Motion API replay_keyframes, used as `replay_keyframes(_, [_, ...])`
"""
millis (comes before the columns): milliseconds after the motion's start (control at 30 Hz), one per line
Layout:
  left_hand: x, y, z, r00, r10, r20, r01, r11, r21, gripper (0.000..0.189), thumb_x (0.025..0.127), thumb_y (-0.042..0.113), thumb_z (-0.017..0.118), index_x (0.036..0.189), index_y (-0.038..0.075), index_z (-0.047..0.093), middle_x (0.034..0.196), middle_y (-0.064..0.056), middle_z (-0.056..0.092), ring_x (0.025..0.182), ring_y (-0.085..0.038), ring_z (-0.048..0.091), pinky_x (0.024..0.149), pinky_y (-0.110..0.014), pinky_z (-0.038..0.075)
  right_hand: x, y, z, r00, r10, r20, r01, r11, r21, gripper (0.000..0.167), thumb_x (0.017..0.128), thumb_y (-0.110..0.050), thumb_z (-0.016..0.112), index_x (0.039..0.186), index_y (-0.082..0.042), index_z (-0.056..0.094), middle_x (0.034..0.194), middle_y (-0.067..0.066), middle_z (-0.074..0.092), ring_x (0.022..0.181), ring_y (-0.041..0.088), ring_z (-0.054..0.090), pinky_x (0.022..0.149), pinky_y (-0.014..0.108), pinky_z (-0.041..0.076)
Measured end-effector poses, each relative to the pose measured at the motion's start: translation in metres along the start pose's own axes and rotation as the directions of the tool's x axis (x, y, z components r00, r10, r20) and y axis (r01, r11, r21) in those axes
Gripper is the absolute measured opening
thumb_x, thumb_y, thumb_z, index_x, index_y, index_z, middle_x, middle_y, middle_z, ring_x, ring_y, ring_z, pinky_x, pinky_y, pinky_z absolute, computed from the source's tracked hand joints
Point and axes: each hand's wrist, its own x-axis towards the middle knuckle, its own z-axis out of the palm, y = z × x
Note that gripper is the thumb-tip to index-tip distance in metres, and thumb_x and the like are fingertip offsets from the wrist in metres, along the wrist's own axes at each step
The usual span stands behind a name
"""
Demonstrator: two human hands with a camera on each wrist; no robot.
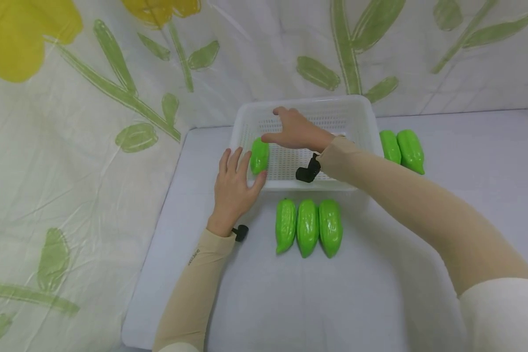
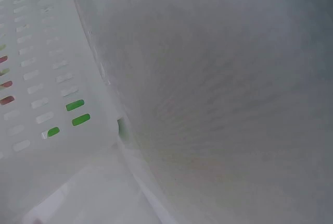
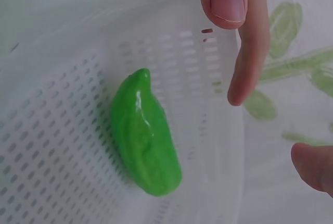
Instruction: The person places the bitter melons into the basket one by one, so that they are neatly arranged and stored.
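The right hand, fingers spread and holding nothing, hangs over the white basket, while the left hand, equally loose, is at its near left corner, close to the green vegetable inside. The pale table bears three vegetables before the basket and two others to its right, with a flowered sheet behind. The right wrist view adds the inner vegetable's curved tip; the table's edge runs left of the basket, its broader stretches rightward and nearer.

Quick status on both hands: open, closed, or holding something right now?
Left hand: open, empty, by the near-left corner of the white perforated plastic basket.
Right hand: open, empty, above the basket.
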Motion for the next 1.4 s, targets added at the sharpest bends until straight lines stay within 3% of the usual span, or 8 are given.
replay_keyframes(367, [0.000,0.000,-0.002,1.000,-0.002,0.007,0.002,1.000,-0.016,0.067,0.101,0.048,0.053,0.147,-0.001,0.054,0.156,-0.025,0.047,0.152,-0.048,0.031,0.115,-0.064,0.041,-0.020,0.012,-0.011,1.000,0.002,-0.021,-0.003,1.000,-0.025,0.091,0.100,-0.053,0.060,0.166,-0.004,0.019,0.170,0.023,0.023,0.159,0.039,0.022,0.127,0.055,0.027])
replay_keyframes(800, [0.000,-0.002,-0.001,0.999,-0.021,0.025,0.021,1.000,-0.012,0.067,0.101,0.049,0.053,0.149,0.002,0.053,0.158,-0.022,0.046,0.153,-0.045,0.029,0.117,-0.062,0.040,-0.046,0.031,-0.031,0.998,-0.030,-0.060,0.027,0.998,-0.050,0.090,0.100,-0.054,0.059,0.164,-0.003,0.023,0.166,0.025,0.030,0.153,0.040,0.031,0.124,0.056,0.031])
replay_keyframes(1400, [0.001,-0.003,0.000,0.998,-0.041,0.040,0.042,0.999,-0.031,0.068,0.101,0.050,0.052,0.149,0.003,0.053,0.159,-0.021,0.045,0.155,-0.044,0.028,0.114,-0.064,0.042,-0.078,0.036,-0.066,0.996,-0.010,-0.093,-0.001,0.993,-0.122,0.087,0.101,-0.054,0.055,0.165,-0.005,0.023,0.162,0.028,0.034,0.145,0.045,0.041,0.117,0.062,0.036])
